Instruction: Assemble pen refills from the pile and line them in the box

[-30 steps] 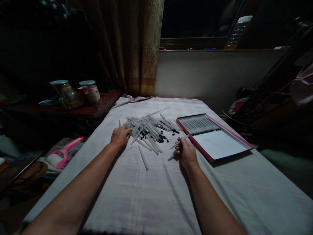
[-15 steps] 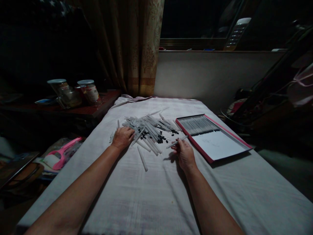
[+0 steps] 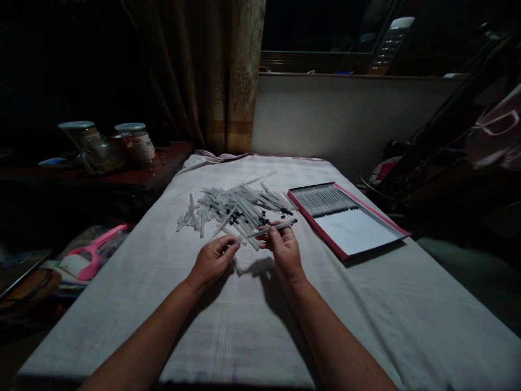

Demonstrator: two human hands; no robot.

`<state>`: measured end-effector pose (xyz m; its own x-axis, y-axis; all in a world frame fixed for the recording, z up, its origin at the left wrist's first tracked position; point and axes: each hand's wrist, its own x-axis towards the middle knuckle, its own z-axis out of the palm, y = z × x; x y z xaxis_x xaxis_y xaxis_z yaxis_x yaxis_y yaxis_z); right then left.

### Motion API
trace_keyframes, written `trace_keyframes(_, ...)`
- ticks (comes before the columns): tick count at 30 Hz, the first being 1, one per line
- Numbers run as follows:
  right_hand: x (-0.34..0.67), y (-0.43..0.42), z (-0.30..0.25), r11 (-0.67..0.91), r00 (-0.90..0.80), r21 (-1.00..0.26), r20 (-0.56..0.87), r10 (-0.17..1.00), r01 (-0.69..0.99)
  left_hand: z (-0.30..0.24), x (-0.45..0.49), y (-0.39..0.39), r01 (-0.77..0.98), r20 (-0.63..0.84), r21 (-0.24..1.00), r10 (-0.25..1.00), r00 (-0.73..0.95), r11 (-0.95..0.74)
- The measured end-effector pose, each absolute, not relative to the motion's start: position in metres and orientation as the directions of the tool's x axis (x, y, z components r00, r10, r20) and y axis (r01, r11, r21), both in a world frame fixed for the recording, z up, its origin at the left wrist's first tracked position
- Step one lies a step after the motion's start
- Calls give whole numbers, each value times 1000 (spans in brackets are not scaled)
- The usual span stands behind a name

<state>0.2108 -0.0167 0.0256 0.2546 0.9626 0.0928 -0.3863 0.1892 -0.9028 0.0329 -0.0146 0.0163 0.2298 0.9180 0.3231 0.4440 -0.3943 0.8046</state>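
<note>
My right hand (image 3: 284, 251) pinches a thin pen refill (image 3: 271, 229) that lies almost level, pointing right. My left hand (image 3: 211, 262) is closed at the refill's left end, fingers pinched on a pale tube piece there. Both hands hover just in front of a loose pile of clear pen tubes and black caps (image 3: 234, 207) on the white cloth. A red-edged flat tray (image 3: 368, 233) to the right carries a row of finished pens (image 3: 325, 200) along its far end.
The white cloth covers a long table (image 3: 260, 320). A dark side shelf at the left bears two lidded jars (image 3: 118, 144). A pink tool (image 3: 91, 253) lies low at the left. A curtain and a window sill stand behind. Dark clutter fills the right.
My left hand left the pile and came back to meet my right hand. My right hand drew the refill left and toward me. The view has tilted a little.
</note>
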Motion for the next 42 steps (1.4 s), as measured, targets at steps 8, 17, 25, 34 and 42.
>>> trace_keyframes(8, 212, -18, 27, 158, 219, -919, 81, 972, -361, 16, 34, -19, 509, 390, 719, 881, 269, -474)
trace_keyframes(17, 221, -14, 26, 3, 126, -946, -39, 991, -323, 6, 40, -15, 169, 109, 978, 991, 76, -121)
trace_keyframes(25, 214, -11, 14, -10, 130, -932, -62, 990, -363, 8, 45, -15, -31, -123, 992, 989, 86, 126)
trace_keyframes(34, 212, -9, 11, -19, 113, -947, -58, 992, -320, 8, 49, -17, -53, -134, 989, 985, 106, 140)
trace_keyframes(42, 207, -7, 13, 20, 143, -949, -27, 989, -315, 8, 54, -18, -97, -110, 988, 986, 123, 122)
